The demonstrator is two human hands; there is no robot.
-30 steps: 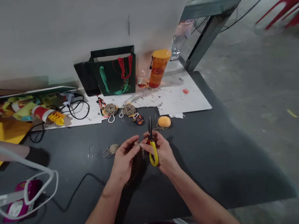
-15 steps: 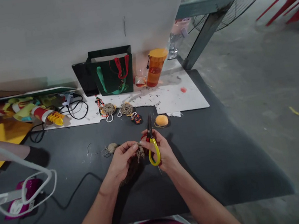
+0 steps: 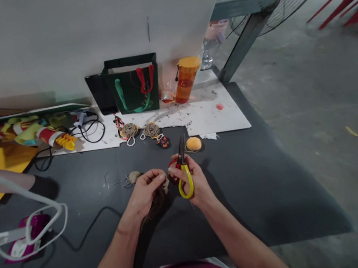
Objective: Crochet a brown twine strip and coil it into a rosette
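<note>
Yellow-handled scissors [image 3: 185, 182] upright in the right hand [image 3: 194, 178], fingers [image 3: 194, 167] closed around the handles; left hand [image 3: 146, 192] curled around brown twine [image 3: 158, 205].

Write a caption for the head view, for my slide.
Left hand holds a brown jute-twine bundle while right hand holds yellow-handled steel scissors above a dark table.

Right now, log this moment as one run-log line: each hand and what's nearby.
Left hand: pinches brown twine bundle | Right hand: holds yellow-handled scissors, blades up | Nearby: orange ball, twine wad
</note>
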